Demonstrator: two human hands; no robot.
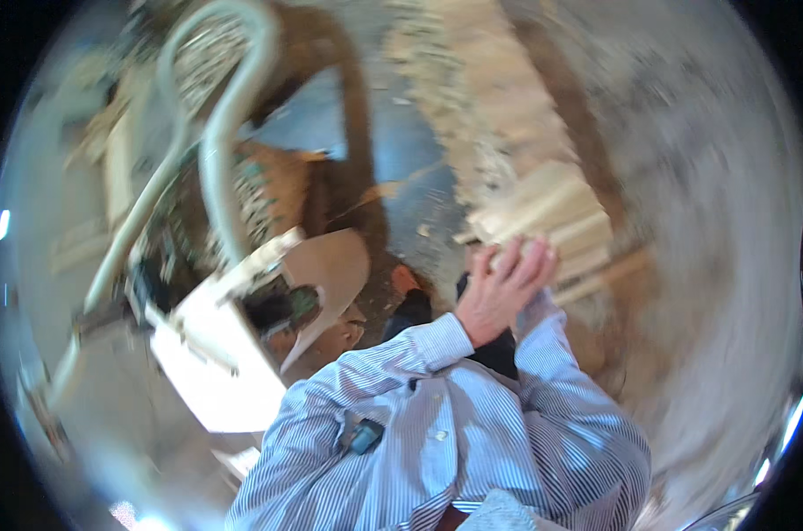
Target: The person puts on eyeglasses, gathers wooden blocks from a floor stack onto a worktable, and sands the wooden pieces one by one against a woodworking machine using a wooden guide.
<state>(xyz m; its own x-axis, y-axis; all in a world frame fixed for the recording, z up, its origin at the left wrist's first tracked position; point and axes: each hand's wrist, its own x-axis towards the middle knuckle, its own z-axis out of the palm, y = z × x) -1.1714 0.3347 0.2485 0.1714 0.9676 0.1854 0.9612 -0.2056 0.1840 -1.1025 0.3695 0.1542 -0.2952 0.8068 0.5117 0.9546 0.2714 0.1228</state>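
Pale rough-sawn wooden boards (543, 221) lie stacked just beyond the fingertips (530, 257), their ends pointing back toward the palms. Both hands are raised together at the near ends — the left hand (494, 296) in front, fingers loosely curled, the right hand (539, 265) mostly hidden behind it. Motion blur hides whether either has closed on a board, so I cannot tell. The boards look stiff, dry and fairly light singly, with splintery edges — best taken across the flat faces near an end, thumb on top. A curved pale metal tube frame (220, 133) stands well left of the fingers.
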